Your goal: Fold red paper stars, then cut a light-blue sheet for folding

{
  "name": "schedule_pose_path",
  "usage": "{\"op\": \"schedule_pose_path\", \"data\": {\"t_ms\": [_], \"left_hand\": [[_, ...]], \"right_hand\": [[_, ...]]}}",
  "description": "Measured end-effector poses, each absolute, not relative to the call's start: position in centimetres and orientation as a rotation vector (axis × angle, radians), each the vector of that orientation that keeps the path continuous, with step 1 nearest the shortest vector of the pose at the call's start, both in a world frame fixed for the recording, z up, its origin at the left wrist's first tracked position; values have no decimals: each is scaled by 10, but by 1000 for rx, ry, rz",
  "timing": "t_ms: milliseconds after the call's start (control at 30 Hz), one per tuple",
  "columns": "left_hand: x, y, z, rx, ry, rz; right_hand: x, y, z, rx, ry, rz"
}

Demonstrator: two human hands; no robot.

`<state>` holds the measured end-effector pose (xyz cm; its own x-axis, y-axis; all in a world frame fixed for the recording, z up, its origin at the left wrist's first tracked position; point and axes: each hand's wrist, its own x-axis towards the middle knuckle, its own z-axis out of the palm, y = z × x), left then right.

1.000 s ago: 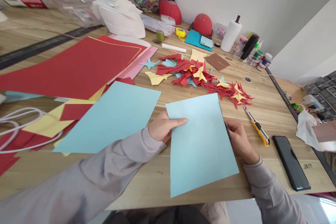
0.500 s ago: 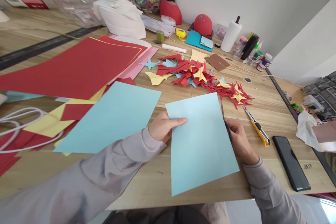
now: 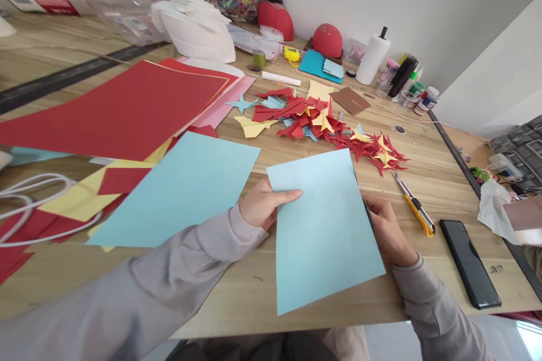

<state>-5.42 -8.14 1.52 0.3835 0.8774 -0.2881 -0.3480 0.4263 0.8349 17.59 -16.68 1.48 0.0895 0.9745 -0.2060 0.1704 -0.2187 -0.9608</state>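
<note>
My left hand [image 3: 263,204] is closed on the left edge of a light blue paper sheet [image 3: 324,237], thumb on top and fingers beneath. The sheet is held above the wooden table, tilted toward me. At its right edge my right hand [image 3: 387,228] is closed around a pair of scissors [image 3: 367,211]. Only a dark bit of the handles shows; the blades are mostly behind the sheet. To the left lies another, larger light blue sheet [image 3: 182,192]. Beyond the held sheet spreads a pile of red, yellow and blue cut paper pieces [image 3: 313,115].
Right of my right hand lie a yellow utility knife [image 3: 417,208] and a black phone [image 3: 470,262]. Large red paper [image 3: 122,107] and a white cable [image 3: 38,203] are at left. Small bottles [image 3: 427,100], a yellow tape measure [image 3: 291,54] and red domes [image 3: 327,39] stand at the back.
The scissors have slipped further behind the sheet's right edge, so less of their blades shows. The sheet has shifted very slightly; my left hand stays put.
</note>
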Motion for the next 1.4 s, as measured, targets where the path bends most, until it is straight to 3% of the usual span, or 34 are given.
{"op": "schedule_pose_path", "data": {"t_ms": [1400], "left_hand": [[-54,-84,18,802,842,870]], "right_hand": [[174,-166,14,-1557,-1180,1191]]}}
